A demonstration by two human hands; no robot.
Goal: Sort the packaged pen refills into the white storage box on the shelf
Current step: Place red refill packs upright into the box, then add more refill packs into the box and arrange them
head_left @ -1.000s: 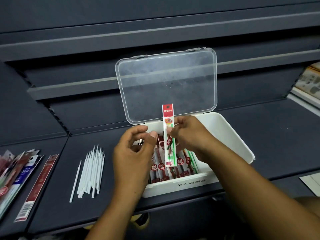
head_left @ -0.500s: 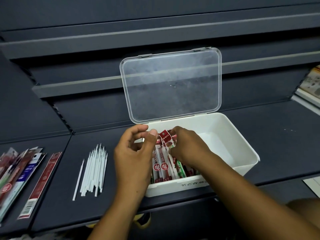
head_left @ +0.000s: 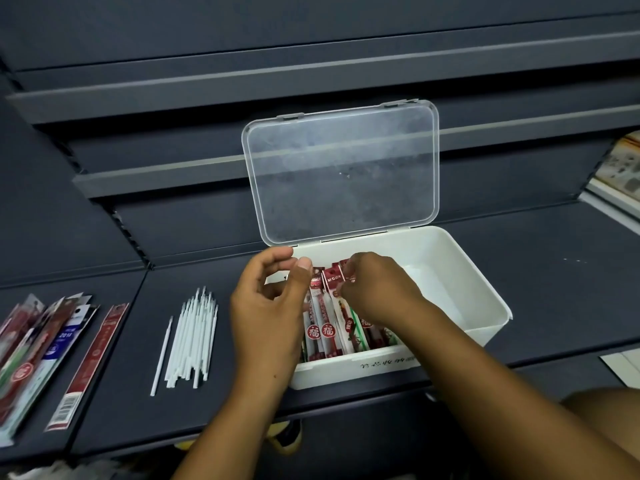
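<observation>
A white storage box [head_left: 483,308] stands on the dark shelf with its clear lid [head_left: 341,171] propped upright. Several red-and-white packaged refills [head_left: 323,325] stand side by side in the box's left half. My right hand [head_left: 375,289] reaches into the box and pinches the top of a refill pack [head_left: 332,277] with curled fingers. My left hand [head_left: 268,306] hovers at the box's left edge, thumb and forefinger curved toward each other, nothing visibly held between them.
A bundle of bare white refill tubes [head_left: 192,337] lies on the shelf left of the box. More packaged refills [head_left: 45,355] are fanned out at the far left. Printed goods [head_left: 620,171] sit at the right edge. The shelf surface [head_left: 540,271] right of the box is bare.
The refill pack my right hand held upright above the box has gone down among the packs inside. My left hand stayed at the box's left edge.
</observation>
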